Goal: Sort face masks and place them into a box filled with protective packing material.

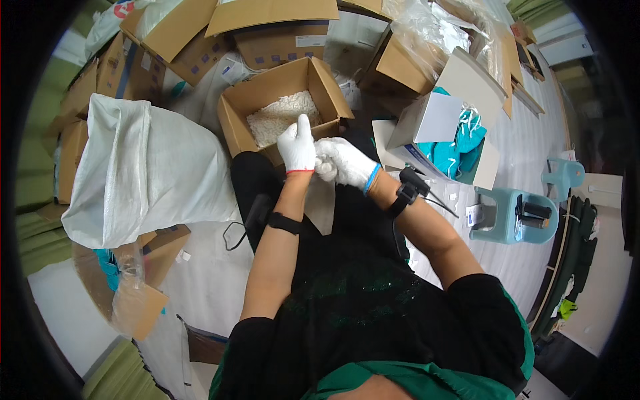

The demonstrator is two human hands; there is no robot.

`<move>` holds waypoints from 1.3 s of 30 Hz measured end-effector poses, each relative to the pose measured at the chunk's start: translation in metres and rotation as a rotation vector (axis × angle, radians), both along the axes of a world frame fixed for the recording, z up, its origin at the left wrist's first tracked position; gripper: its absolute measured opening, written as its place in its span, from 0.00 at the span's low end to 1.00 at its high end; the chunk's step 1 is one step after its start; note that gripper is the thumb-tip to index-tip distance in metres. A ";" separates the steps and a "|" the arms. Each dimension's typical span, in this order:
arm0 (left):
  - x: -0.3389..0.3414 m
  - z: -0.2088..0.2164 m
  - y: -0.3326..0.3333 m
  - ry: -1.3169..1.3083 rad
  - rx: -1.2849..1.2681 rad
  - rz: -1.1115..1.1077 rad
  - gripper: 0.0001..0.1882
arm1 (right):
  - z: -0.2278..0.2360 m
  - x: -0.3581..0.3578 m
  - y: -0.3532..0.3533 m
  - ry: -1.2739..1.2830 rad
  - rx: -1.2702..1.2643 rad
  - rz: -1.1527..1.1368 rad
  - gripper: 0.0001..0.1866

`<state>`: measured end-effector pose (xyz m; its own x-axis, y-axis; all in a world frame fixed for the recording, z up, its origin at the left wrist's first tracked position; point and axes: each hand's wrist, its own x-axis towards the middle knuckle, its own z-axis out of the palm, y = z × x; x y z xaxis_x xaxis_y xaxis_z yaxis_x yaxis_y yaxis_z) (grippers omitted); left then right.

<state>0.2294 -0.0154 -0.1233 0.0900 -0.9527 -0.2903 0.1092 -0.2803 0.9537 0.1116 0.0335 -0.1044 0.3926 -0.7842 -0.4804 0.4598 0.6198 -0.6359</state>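
Observation:
Both my hands wear white knit gloves and meet in front of my lap, at the near edge of an open cardboard box [235,113]. My left hand [297,148], in the red-cuffed glove, is curled with its thumb pointing up. Against its right side rests my right hand [345,162], in the blue-cuffed glove, its fingers bent in. Whatever lies between the fingers is hidden. White, lumpy pieces [285,117] fill part of the box bottom.
At left stands a big white woven sack [157,177]. A box [489,163] at right holds teal items [448,152] with white strings. Further right is a light-blue stool [497,217] bearing dark objects. More cartons [280,47] line the back; another box [152,313] sits lower left.

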 end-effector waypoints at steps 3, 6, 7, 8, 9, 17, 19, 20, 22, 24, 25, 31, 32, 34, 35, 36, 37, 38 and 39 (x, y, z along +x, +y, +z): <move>0.014 -0.017 -0.003 -0.118 -0.104 -0.050 0.25 | -0.001 0.016 -0.002 -0.038 0.100 -0.172 0.03; 0.022 -0.021 -0.003 -0.323 -0.193 -0.019 0.25 | -0.014 0.019 -0.011 0.335 -0.055 -0.033 0.07; 0.030 -0.025 -0.004 -0.390 -0.169 -0.043 0.25 | -0.003 0.026 -0.014 0.548 -0.189 0.066 0.09; 0.035 -0.029 -0.008 -0.371 -0.172 -0.065 0.25 | 0.006 0.031 -0.017 0.758 -0.325 0.165 0.11; 0.039 -0.033 -0.013 -0.351 -0.176 -0.086 0.26 | 0.011 0.032 -0.025 0.953 -0.478 0.277 0.16; 0.058 -0.044 -0.082 -0.498 -0.229 0.072 0.24 | 0.005 0.075 -0.053 0.699 -0.060 0.134 0.14; 0.061 -0.045 -0.094 -0.496 -0.209 0.122 0.24 | -0.001 0.081 -0.064 0.628 -0.023 0.042 0.12; 0.064 -0.048 -0.099 -0.485 -0.180 0.136 0.24 | 0.005 0.084 -0.069 0.666 -0.049 0.032 0.12; 0.069 -0.053 -0.110 -0.456 -0.125 0.162 0.24 | 0.006 0.089 -0.074 0.627 -0.001 0.012 0.11; 0.072 -0.060 -0.116 -0.524 -0.150 0.183 0.24 | 0.007 0.092 -0.079 0.593 0.045 -0.025 0.11; 0.072 -0.062 -0.118 -0.519 -0.130 0.188 0.24 | 0.008 0.094 -0.080 0.576 0.067 -0.051 0.11; 0.126 -0.112 -0.139 -0.628 0.069 0.374 0.24 | 0.015 0.097 -0.058 0.603 0.073 0.033 0.11; 0.149 -0.125 -0.145 -0.587 0.184 0.460 0.24 | 0.021 0.096 -0.052 0.654 0.050 0.118 0.12; 0.155 -0.081 -0.156 -0.176 0.193 0.498 0.25 | 0.016 0.082 -0.056 0.649 0.184 0.017 0.11; 0.169 -0.086 -0.161 -0.240 0.006 0.450 0.25 | -0.001 0.080 -0.065 0.582 0.271 -0.062 0.10; 0.175 -0.092 -0.157 -0.156 0.051 0.459 0.25 | -0.024 0.079 -0.077 0.515 0.356 -0.137 0.10; 0.165 -0.076 -0.152 -0.069 0.092 0.448 0.24 | -0.043 0.083 -0.093 0.555 0.347 -0.223 0.08; 0.154 -0.060 -0.147 0.026 0.132 0.433 0.24 | -0.087 0.064 -0.112 0.363 0.210 -0.117 0.04; 0.149 -0.056 -0.142 0.128 0.207 0.413 0.22 | -0.152 0.052 -0.129 -0.092 0.011 -0.116 0.15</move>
